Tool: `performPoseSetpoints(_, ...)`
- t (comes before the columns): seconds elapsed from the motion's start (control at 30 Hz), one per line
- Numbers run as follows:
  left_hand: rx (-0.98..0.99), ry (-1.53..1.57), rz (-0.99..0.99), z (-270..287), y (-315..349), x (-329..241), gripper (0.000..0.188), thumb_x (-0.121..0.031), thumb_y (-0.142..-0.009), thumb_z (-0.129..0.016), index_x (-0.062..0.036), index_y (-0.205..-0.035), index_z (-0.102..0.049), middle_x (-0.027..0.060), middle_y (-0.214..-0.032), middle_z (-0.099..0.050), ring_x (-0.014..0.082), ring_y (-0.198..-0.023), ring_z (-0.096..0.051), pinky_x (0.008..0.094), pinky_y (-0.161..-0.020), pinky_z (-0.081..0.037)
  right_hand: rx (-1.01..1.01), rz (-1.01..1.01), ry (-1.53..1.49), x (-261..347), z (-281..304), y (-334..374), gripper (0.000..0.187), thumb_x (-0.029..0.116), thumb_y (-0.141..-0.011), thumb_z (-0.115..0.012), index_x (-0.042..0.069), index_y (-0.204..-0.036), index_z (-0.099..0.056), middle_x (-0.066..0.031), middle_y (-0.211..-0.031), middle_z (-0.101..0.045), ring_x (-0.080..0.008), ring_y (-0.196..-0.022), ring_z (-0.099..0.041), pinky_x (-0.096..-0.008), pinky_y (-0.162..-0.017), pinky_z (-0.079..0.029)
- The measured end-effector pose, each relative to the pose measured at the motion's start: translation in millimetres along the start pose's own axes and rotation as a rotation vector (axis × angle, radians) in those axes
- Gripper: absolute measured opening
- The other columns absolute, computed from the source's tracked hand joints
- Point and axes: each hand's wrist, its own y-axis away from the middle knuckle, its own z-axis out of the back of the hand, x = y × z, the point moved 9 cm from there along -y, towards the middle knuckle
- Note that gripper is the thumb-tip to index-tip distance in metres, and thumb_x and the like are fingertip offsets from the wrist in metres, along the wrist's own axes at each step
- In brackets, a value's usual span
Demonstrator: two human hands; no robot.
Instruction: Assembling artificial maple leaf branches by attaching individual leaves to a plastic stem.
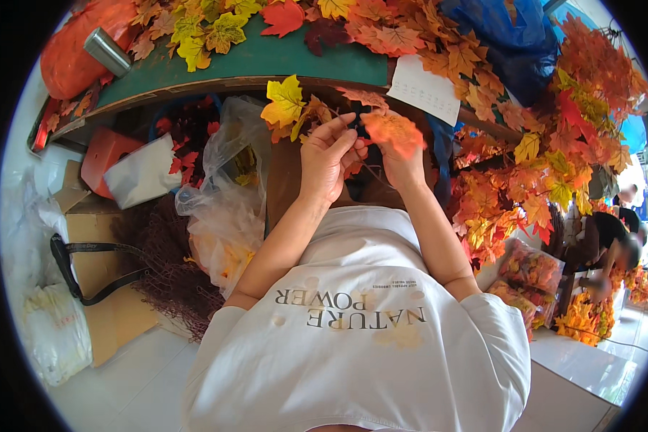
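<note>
Both hands are up in front of my chest, just below the table's front edge. My left hand [329, 160] is pinched around a thin brown stem of an artificial maple branch, its thumb pressed to its fingers. A yellow leaf [283, 101] and smaller orange-brown ones fan out beyond that hand. Close by on the right, my right hand [403, 162] is closed at the base of a slightly blurred orange maple leaf [392, 132], which covers most of its fingertips. Between the hands, a bit of stem curves downward.
Loose maple leaves lie along the green tabletop [302, 56], with a metal cylinder [108, 52] at left and a paper sheet [425, 90]. Leafy branches [497, 180] hang at right. Left are a clear plastic bag [230, 173], brown stems [169, 266] and cardboard [101, 266]. People work far right.
</note>
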Motion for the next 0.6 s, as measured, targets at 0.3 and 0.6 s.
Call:
performPoseSetpoints(0.3,0.064,-0.173,-0.091,-8.9,7.4,-4.1,0.035,0.001,-0.083,-0.060,0.0021,-0.117,-0.053,0.0042,-0.079,-0.061,0.0113,-0.068,-0.061,0.0253,-0.062,-0.054,-0.159,-0.254,-0.409,-22.6,-3.2,14.3,0.014,0.005,-0.084,-0.062,-0.001,-0.097,-0.060,-0.0071,-0.083,-0.063,-0.0124,-0.066,-0.061,-0.0224,-0.055,-0.050)
performPoseSetpoints(0.6,0.045,-0.158,-0.061,-5.0,5.6,0.2,0.035,0.004,-0.081,-0.060,0.0028,-0.116,-0.053,0.0041,-0.075,-0.061,0.0113,-0.065,-0.061,0.0246,-0.059,-0.055,-0.171,-0.277,-0.454,-29.2,-5.8,17.0,0.015,0.009,-0.084,-0.063,-0.001,-0.095,-0.063,-0.0070,-0.079,-0.064,-0.0110,-0.058,-0.059,-0.0226,-0.049,-0.049)
